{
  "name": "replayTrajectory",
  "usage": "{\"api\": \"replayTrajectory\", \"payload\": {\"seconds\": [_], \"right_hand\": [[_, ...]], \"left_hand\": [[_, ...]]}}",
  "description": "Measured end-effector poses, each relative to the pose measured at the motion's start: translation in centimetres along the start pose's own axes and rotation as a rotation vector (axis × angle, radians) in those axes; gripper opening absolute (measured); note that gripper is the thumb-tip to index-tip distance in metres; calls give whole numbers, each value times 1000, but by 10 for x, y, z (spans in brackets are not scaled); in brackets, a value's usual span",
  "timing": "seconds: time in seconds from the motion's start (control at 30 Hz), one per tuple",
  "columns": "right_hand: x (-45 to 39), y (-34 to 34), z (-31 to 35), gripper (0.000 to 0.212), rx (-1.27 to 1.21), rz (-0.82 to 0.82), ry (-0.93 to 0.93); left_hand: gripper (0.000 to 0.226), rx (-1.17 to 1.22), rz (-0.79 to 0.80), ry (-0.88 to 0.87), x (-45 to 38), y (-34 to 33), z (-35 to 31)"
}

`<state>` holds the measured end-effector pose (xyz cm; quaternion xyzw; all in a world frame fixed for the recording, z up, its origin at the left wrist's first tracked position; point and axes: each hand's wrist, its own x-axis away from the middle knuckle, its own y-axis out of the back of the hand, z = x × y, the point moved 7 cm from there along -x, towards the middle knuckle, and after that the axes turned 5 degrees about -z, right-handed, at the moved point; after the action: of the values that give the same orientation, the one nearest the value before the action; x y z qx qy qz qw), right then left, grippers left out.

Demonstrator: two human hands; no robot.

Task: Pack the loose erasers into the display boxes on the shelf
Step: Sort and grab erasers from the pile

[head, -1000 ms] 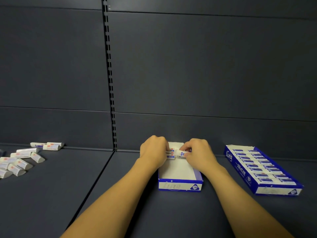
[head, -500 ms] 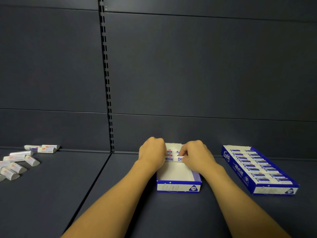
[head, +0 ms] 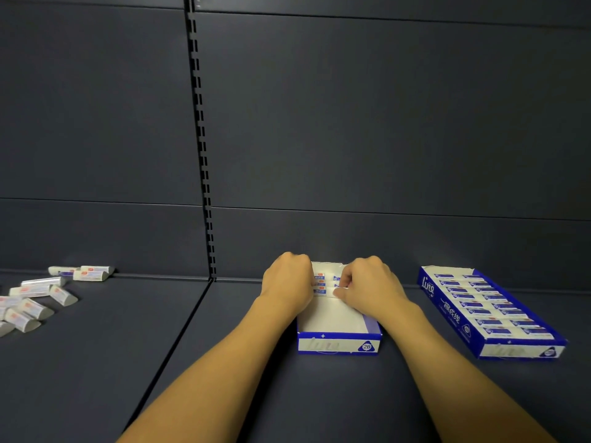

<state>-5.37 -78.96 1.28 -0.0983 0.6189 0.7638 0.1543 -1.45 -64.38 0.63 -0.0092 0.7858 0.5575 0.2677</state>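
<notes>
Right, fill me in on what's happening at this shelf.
A person is packing erasers into the middle box. Both hands, left hand and right hand, are at its far end, setting erasers in rows; the near part is bare. The box on the right looks full. Loose erasers wait at far left.

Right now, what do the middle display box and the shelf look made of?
Middle display box: looks like thin printed cardboard, blue outside, plain white inside, with folded walls. Shelf: probably painted sheet metal, dark matte grey, with a seam between panels.
</notes>
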Motion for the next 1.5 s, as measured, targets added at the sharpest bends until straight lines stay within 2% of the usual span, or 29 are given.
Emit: {"api": "replayTrajectory", "payload": {"seconds": [0.43,0.6,0.87,1.0,1.07,1.17,1.23,1.37,1.5], "right_hand": [[2,0,0,16,0,-28,44],[1,-2,0,21,13,-8,43],[3,6,7,18,107,-27,57],[5,11,14,18,165,-13,82],[6,13,17,21,175,15,96],[10,21,23,26,147,0,140],[12,33,32,31,94,-68,196],[15,53,61,33,38,-119,334],[18,58,96,37,68,-69,431]], "left_hand": [[27,4,-14,-56,2,4,-3],[20,-15,-20,-67,2,6,-3],[19,-118,-27,-117,3,11,-11],[18,-185,15,-132,3,14,-17],[20,-111,62,-88,0,14,-11],[26,25,115,-43,3,24,-7],[26,25,41,-44,6,42,-2],[31,-78,-92,-38,18,86,17],[40,-227,-50,33,36,116,49]]}}
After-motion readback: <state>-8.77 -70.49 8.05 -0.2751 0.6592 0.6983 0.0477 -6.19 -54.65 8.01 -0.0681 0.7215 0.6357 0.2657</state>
